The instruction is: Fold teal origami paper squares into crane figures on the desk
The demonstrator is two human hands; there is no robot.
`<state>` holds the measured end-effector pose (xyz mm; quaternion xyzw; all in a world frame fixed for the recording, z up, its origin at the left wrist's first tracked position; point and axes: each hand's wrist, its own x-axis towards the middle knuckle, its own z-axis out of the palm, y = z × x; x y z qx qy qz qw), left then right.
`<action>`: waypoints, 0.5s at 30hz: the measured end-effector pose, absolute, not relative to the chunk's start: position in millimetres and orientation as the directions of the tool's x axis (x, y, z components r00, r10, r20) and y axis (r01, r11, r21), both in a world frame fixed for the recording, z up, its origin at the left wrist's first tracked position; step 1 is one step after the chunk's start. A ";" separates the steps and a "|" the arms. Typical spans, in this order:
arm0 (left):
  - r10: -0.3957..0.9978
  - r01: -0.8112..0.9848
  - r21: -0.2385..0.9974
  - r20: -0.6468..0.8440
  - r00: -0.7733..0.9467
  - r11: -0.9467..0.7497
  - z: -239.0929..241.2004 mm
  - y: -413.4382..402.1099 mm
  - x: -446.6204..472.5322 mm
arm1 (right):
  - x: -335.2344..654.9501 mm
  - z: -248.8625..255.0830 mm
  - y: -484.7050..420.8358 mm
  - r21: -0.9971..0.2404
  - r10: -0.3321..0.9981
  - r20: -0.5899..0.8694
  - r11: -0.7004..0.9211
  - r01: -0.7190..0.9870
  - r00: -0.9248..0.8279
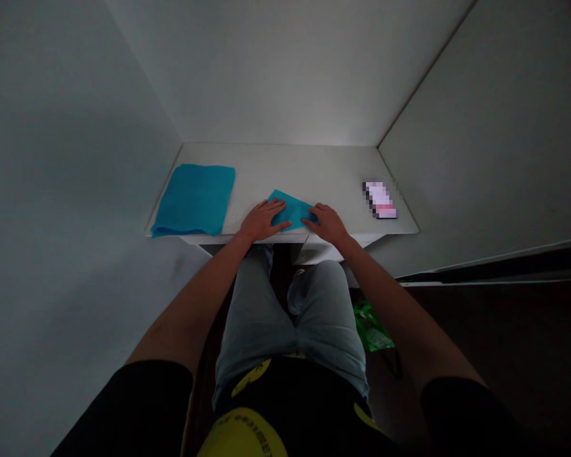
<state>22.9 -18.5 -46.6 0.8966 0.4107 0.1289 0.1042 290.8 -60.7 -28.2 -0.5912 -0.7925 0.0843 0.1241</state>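
A small blue folded sheet (295, 211) lies on the white desk before me, with one pointed corner toward the wall. Whether it is cloth or paper I cannot tell. My left hand (265, 219) rests flat over its left part, fingers stretched and thumb apart. At the right end of the sheet, my right hand (327, 222) presses down with bent fingers, its thumb spread away from them and the blue showing between. Farther left lies a larger stack of blue sheets (195, 198), its near edge slightly over the desk's front.
The white desk (266, 158) is bounded by walls at the back and both sides. A lit phone (380, 200) lies at its right end. Under the desk is a white drawer unit (316, 249). A green bag (371, 327) sits on the floor beside my right leg.
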 end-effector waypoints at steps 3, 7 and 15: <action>0.774 0.724 0.281 0.157 0.613 -0.630 -49.9 -17.3 23.3 | 271.3 -29.5 -59.8 -0.284 0.970 0.195 0.197 0.938 -0.145; 0.784 0.737 0.272 0.151 0.602 -0.619 -52.8 -15.4 25.1 | 240.9 -42.7 -78.1 -0.260 0.950 0.220 0.275 0.926 -0.220; 0.783 0.738 0.269 0.143 0.605 -0.619 -50.8 -17.9 26.3 | 252.6 -66.1 -102.4 -0.303 0.913 0.117 0.407 0.862 -0.390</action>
